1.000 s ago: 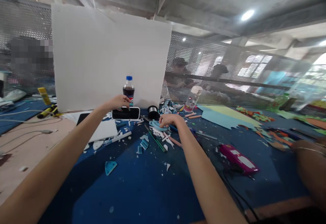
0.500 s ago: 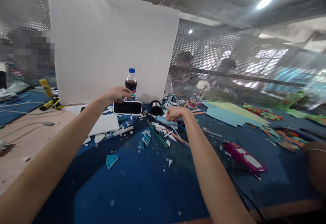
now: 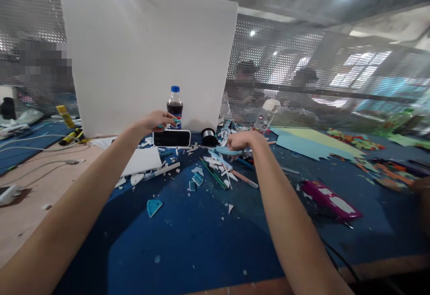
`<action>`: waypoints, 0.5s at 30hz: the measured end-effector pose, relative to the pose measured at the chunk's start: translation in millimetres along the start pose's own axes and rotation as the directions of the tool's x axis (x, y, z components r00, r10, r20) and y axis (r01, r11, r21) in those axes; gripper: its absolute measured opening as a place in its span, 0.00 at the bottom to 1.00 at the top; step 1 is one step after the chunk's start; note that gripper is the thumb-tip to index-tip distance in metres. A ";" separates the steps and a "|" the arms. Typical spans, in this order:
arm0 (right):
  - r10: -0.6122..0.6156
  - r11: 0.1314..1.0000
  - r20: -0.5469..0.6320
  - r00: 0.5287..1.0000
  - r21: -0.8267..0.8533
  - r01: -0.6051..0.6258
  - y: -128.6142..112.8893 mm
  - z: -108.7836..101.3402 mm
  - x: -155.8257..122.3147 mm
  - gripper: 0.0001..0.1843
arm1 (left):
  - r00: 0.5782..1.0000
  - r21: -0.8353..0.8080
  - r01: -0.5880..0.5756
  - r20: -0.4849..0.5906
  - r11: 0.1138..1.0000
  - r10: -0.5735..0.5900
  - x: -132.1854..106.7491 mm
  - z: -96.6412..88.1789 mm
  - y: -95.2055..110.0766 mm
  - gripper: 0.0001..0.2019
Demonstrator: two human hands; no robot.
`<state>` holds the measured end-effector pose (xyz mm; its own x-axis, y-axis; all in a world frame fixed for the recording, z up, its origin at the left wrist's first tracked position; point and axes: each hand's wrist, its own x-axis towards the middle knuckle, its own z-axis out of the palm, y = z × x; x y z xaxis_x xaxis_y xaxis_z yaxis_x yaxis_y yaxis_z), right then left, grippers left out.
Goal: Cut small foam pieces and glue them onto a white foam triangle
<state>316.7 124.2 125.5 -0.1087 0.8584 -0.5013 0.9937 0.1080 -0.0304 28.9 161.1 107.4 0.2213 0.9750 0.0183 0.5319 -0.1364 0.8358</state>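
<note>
At the far left, a yellow-and-black tool (image 3: 69, 136) lies at the foot of the upright white foam board (image 3: 148, 57). Your left hand (image 3: 155, 121) reaches far across the worktop (image 3: 188, 250). Its fingers are loosely curled and grip nothing, and the fingertips hover just above the top edge of the phone (image 3: 171, 138). Whether they touch it cannot be told. The phone sits on its long edge, screen towards you, just in front of the cola bottle (image 3: 175, 106), which stands against the board.

Left of the phone and a little nearer lies a white foam sheet (image 3: 143, 160). Nearer still is a teal triangular offcut (image 3: 153, 206). Just right of the phone sits a spool of wire (image 3: 208, 137).

Your right hand (image 3: 244, 140) is clenched on a light blue strip (image 3: 222, 151). The strip sticks out leftwards from the fist, above a scatter of white and blue scraps (image 3: 215, 169). Farther right, a magenta tool (image 3: 331, 198) lies on the worktop, well apart from both hands.
</note>
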 end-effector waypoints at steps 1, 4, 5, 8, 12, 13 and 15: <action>-0.026 1.000 -0.008 1.000 0.016 0.026 2.8 -3.3 -8.6 0.12 | 1.000 -0.005 0.012 -0.006 1.000 -0.012 -0.4 -0.5 0.2 0.11; -0.130 0.986 -0.034 0.991 0.098 0.133 14.8 -10.8 -33.1 0.08 | 0.999 -0.020 0.047 -0.012 0.999 -0.047 -1.1 -1.7 0.5 0.11; -0.165 0.976 -0.057 0.985 0.136 0.171 18.4 -11.9 -39.1 0.10 | 0.998 -0.026 0.056 -0.011 0.998 -0.056 -1.1 -2.0 0.6 0.12; -0.288 0.785 -0.237 0.928 0.496 0.371 20.5 -11.2 -45.7 0.09 | 0.997 -0.053 0.072 -0.008 0.996 -0.073 -0.9 -2.2 0.9 0.15; -0.238 0.483 -0.512 0.826 0.675 0.558 -5.4 -6.5 -35.5 0.16 | 0.998 -0.096 0.068 -0.006 0.993 -0.069 -1.4 -2.7 1.3 0.15; -0.229 0.455 -0.552 0.801 0.667 0.590 -14.8 -5.6 -32.1 0.19 | 0.998 -0.103 0.067 -0.005 0.992 -0.068 -1.6 -3.0 1.3 0.15; -0.192 0.412 -0.634 0.749 0.641 0.648 -32.1 -4.0 -25.9 0.23 | 0.997 -0.113 0.071 -0.004 0.991 -0.072 -2.0 -3.6 1.1 0.15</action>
<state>287.6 100.5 142.8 -0.2899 0.9403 0.1785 0.3567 0.2792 -0.8915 26.1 159.7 110.2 0.1794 0.9830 -0.0396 0.4505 -0.0463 0.8916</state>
